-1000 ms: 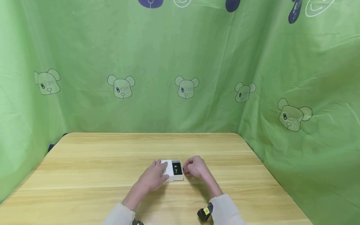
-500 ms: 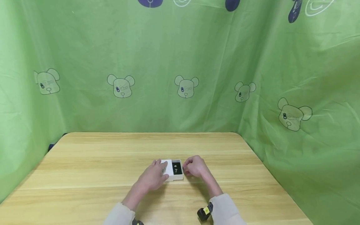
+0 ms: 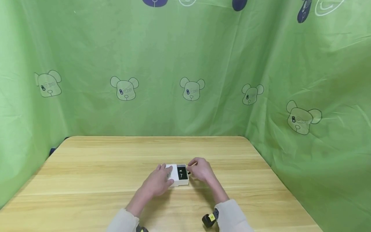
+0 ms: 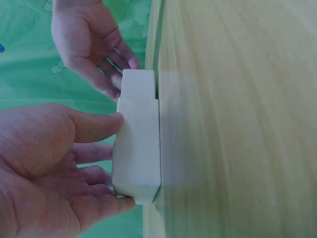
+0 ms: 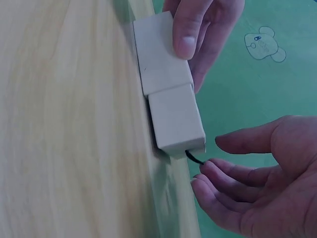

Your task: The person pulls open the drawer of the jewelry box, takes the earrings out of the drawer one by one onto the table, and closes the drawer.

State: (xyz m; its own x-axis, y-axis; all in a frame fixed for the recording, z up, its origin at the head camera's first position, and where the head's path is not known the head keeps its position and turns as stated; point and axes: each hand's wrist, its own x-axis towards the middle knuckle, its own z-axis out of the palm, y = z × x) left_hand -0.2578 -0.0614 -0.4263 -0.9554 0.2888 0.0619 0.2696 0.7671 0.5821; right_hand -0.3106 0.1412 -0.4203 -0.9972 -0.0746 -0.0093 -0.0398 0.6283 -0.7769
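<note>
A white sliding jewellery box (image 3: 174, 174) lies on the table, its inner tray (image 3: 184, 182) partly out toward the right. Inside the tray, a black insert (image 3: 185, 174) bears small shiny pieces, one star-shaped (image 3: 181, 170). My left hand (image 3: 156, 183) holds the outer sleeve from above, thumb on the near side and a finger at its left end (image 4: 124, 202). At the tray's end, my right hand (image 3: 202, 169) has thumb and fingers apart. A black ribbon tab (image 5: 194, 157) sticks out from that end, and a fingertip (image 5: 208, 166) touches or nearly touches it.
The wood-grain table (image 3: 116, 154) extends around the box on every side. Green curtains (image 3: 162, 119) with bear-head prints hang behind and at both sides. A small black wrist camera (image 3: 208, 220) sits below my right sleeve.
My right hand has lifted slightly and its fingers have spread, so the black tab shows at the tray's end. My left hand and the box have stayed in place.
</note>
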